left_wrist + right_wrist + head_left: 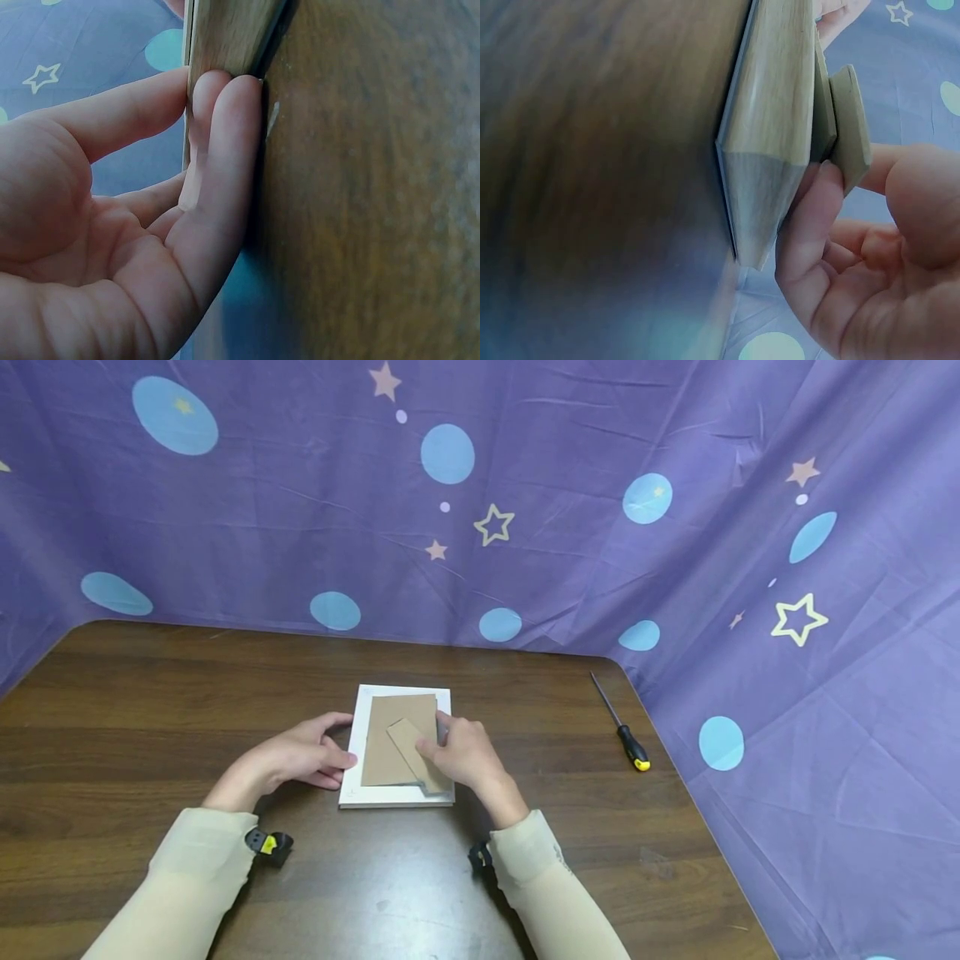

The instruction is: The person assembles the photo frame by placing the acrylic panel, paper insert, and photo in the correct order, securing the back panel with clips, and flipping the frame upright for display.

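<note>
A picture frame (pixel 348 795) lies back up on the table, white on its back in the head view and wood-grained along its sides. On it is a brown backing board (pixel 382 752) with a narrow stand leg (pixel 408 745) slanting across. My left hand (pixel 303 753) holds the frame's left side, thumb at the upper edge and fingertips against the side (pixel 232 45). At the right edge, my right hand (pixel 468 752) pinches the backing board, its thumb over the stand leg. In the right wrist view, the stand leg (pixel 851 127) stands off the board, with a fingertip below it.
A screwdriver (pixel 632 747) with a black and yellow handle lies near the right edge of the brown wooden table (pixel 187 693). A purple curtain (pixel 300 485) with stars and blue spots hangs behind the table and along its right side.
</note>
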`<action>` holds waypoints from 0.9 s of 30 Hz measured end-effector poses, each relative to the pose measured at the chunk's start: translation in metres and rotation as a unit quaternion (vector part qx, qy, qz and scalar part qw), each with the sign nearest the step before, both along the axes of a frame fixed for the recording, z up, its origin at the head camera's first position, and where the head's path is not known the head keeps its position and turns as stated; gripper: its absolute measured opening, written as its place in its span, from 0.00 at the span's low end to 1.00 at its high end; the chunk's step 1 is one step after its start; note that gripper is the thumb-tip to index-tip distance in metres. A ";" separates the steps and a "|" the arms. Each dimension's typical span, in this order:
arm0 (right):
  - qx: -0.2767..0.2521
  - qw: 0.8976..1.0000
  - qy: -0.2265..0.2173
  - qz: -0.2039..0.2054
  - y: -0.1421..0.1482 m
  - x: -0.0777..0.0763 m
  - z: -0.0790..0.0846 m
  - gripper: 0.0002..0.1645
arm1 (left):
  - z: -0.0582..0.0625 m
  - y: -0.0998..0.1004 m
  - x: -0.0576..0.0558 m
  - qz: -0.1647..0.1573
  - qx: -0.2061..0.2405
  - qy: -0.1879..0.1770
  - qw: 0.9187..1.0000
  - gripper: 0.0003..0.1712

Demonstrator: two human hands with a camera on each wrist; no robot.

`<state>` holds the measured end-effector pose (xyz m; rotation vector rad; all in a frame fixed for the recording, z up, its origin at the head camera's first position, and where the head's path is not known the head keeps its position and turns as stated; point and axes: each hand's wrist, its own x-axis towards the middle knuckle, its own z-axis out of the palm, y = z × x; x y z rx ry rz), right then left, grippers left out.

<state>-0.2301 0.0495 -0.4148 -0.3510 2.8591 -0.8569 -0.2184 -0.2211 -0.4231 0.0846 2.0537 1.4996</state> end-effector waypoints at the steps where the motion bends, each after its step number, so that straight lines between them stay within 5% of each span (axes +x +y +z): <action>1: 0.002 1.000 0.000 0.001 0.000 0.000 0.000 0.41 | 0.000 0.000 0.000 0.001 0.000 0.000 1.000 0.52; 27: 0.021 1.000 -0.011 0.010 -0.002 0.001 0.003 0.41 | -0.001 0.000 0.000 0.002 0.004 0.010 1.000 0.52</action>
